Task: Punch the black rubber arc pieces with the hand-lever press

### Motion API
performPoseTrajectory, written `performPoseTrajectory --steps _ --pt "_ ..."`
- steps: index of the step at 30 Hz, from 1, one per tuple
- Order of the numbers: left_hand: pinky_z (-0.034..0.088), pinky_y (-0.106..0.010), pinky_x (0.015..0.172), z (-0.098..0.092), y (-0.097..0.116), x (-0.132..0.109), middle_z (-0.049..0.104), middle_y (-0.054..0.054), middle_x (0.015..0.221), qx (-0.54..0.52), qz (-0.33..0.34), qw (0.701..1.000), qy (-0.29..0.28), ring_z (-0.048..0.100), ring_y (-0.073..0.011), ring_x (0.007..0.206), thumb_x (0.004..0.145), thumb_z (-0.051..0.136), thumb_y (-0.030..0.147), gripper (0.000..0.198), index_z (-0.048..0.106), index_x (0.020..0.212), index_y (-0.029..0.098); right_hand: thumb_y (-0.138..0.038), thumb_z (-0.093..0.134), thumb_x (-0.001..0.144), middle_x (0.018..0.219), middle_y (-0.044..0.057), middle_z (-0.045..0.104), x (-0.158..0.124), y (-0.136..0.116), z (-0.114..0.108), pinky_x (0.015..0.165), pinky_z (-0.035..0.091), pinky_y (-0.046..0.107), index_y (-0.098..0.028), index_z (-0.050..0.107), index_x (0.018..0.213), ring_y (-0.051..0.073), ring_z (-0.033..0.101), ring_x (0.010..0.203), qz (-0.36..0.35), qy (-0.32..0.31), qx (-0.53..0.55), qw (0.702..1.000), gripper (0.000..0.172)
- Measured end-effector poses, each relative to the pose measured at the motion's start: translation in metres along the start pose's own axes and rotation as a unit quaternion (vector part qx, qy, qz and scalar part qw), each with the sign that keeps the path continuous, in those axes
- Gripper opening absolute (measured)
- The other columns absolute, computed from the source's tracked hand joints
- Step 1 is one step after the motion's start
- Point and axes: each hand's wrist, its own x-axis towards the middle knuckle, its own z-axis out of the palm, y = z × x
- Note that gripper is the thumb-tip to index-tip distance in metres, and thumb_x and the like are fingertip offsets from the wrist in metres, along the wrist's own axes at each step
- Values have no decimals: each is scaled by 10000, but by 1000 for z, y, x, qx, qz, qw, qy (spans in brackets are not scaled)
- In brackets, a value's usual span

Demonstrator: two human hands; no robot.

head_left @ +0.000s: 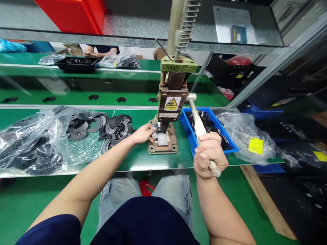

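Note:
A green hand press [171, 102] stands on the bench in front of me, with a warning label on its ram. My right hand [209, 154] is wrapped round the press's lever [198, 122], which slants down toward me. At the press base [162, 139], my left hand [143, 133] pinches a curved dark grey piece [154, 130] beside the lower end of the ram. Part of that piece is hidden by my fingers and the press. Similar curved black pieces [116, 128] lie in a loose pile left of my left hand.
A clear plastic bag [38, 143] of black pieces spreads at the left. Right of the press sit a blue tray [231, 144] of black parts and another plastic bag [245, 136]. Several curved pieces lie spaced along the green strip [107, 86] behind. Across it, a person's hands [93, 52] show.

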Motion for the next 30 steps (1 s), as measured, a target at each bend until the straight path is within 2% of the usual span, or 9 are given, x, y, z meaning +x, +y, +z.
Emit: performPoseTrajectory --steps 5,11,15,20,23,25,28,30 --pt "474 -195 462 5 0 8 659 18 566 22 -2 1000 -11 639 -127 446 974 765 557 428 504 937 219 -350 631 949 624 -33 599 -1 2 -1 977 521 564 -251 509 664 235 712 833 -8 -8 -6 1000 326" --pt "446 -211 451 5 10 18 656 22 553 89 -11 995 -40 609 -135 429 959 783 496 351 584 1009 212 -354 632 963 616 -39 599 1 0 0 1004 501 563 -247 503 658 223 699 811 -7 1 9 1000 348" --pt "450 -233 449 8 21 25 657 25 567 145 -27 988 -36 598 -142 426 926 808 431 310 656 1065 199 -385 627 975 595 -49 583 0 -1 4 1011 497 547 -245 484 640 206 687 795 5 23 10 1000 391" --pt "459 -239 457 17 30 26 649 15 553 174 -70 982 -20 598 -153 418 978 724 389 260 689 1132 182 -387 639 972 580 -44 567 0 0 6 1004 507 542 -245 484 627 207 676 771 4 37 7 999 404" --pt "469 -239 477 19 32 22 637 26 545 182 -74 980 -19 604 -155 416 1012 672 389 259 669 1176 189 -383 651 963 576 -35 574 0 1 4 964 498 550 -247 496 628 220 670 763 -2 27 11 1000 393" --pt "514 -267 532 20 32 17 685 2 608 214 -40 976 13 658 -178 476 1011 665 385 247 661 1165 191 -380 659 953 579 -31 584 1 1 2 945 497 554 -252 507 631 227 674 762 -5 13 7 1000 379" --pt "569 -304 666 22 26 1 779 -61 813 263 75 958 84 750 -211 678 1021 625 338 162 664 1094 199 -390 671 937 586 -25 591 2 3 1 915 509 548 -252 520 628 235 683 771 -6 7 4 1000 371" --pt "579 -307 716 25 17 -17 795 -58 893 253 122 956 81 762 -205 763 1052 542 305 179 670 1128 205 -398 684 924 575 -21 581 3 3 4 897 511 539 -245 509 609 235 676 755 -11 25 11 1000 391"
